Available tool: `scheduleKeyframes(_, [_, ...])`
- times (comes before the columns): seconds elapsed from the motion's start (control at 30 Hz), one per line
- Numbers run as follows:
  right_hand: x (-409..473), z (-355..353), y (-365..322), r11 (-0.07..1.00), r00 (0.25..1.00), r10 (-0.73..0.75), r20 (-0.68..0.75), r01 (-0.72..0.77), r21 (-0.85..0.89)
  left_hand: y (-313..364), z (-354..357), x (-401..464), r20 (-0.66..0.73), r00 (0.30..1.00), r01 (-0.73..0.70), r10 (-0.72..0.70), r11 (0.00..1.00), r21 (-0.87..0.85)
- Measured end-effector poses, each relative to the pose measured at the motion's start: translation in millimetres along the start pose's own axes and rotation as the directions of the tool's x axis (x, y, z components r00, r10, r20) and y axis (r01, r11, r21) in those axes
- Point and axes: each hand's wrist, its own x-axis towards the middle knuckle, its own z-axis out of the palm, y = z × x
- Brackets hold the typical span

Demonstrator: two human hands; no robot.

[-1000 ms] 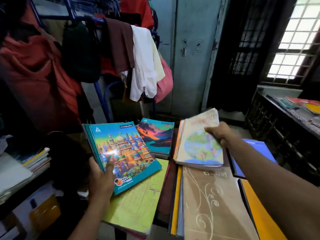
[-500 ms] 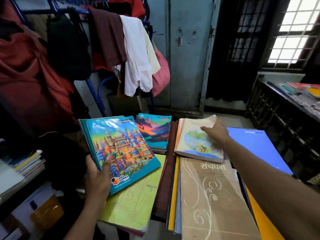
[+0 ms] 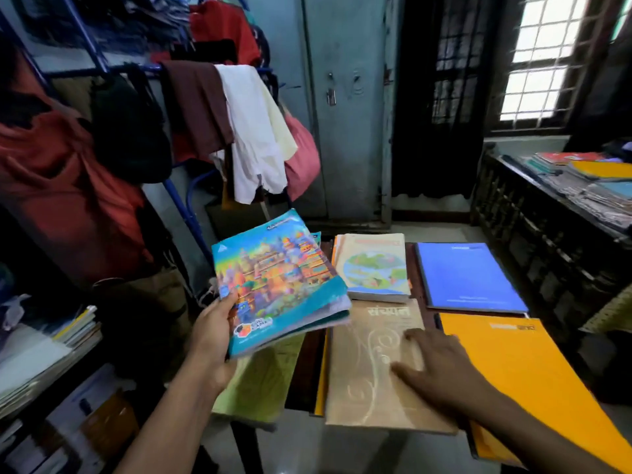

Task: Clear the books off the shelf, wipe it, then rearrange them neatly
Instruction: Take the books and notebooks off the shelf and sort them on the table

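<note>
Evidently sorting continues. The left hand (image 3: pixel 212 336) grips the teal notebooks (image 3: pixel 277 282), now swung above the green book (image 3: pixel 260 378) left of the tan book (image 3: pixel 372 364). The right hand (image 3: pixel 441 374), having released the globe-cover book (image 3: pixel 376 268) beyond, lies flat, fingers spread, on the tan book.

the left hand (image 3: pixel 212 336) is holding a stack of notebooks (image 3: pixel 277 285) up over the table's (image 3: pixel 309 367) left side. the right hand (image 3: pixel 441 374) is resting on the near middle book (image 3: pixel 369 371); behind it is lying another book (image 3: pixel 374 266), and two notebooks (image 3: pixel 468 278) are lying to the right. a clothes rack (image 3: pixel 184 213) is standing behind on the left.
</note>
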Motion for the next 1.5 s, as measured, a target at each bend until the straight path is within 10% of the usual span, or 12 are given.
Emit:
scheduleKeyframes(0.17, [-0.4, -7.9, 2.8, 0.961, 0.998, -0.065, 0.017, 0.058, 0.272, -50.8, 40.7, -44.1, 0.176, 0.978, 0.045, -0.108, 0.944, 0.327])
scheduleKeyframes(0.4, [-17.4, -48.7, 29.8, 0.724, 0.990, -0.073, 0.122, -0.031, 0.689, -92.3, 67.4, -54.1, 0.200, 0.975, -0.220, 0.094, 0.482, 0.848])
scheduleKeyframes(0.5, [-11.0, -48.1, 25.0, 0.794, 0.994, -0.047, 0.102, -0.025, 0.608, -86.6, 78.4, -51.8, 0.226, 0.958, -0.269, 0.178, 0.270, 0.925])
scheduleKeyframes(0.7, [-4.2, -39.2, 19.9, 0.920, 0.996, -0.046, 0.078, 0.012, 0.393, -93.7, 71.2, -55.0, 0.285, 0.953, -0.302, 0.101, 0.337, 0.892])
scheduleKeyframes(1.2, [7.3, -37.4, 15.2, 0.782, 0.979, -0.031, 0.201, -0.101, 0.616, -98.0, 77.1, -61.9, 0.316, 0.948, -0.317, -0.046, -0.010, 0.948])
scheduleKeyframes(1.37, [71.7, -64.8, 14.5, 0.987, 0.963, 0.014, -0.269, 0.030, 0.157, -103.6, 74.7, -67.0, 0.334, 0.942, -0.336, -0.041, -0.108, 0.935])
scheduleKeyframes(1.5, [120.7, -52.3, 4.4, 0.995, 0.965, -0.101, -0.244, 0.092, -0.047, -105.7, 75.3, -70.6, 0.315, 0.949, -0.315, -0.020, -0.123, 0.941])
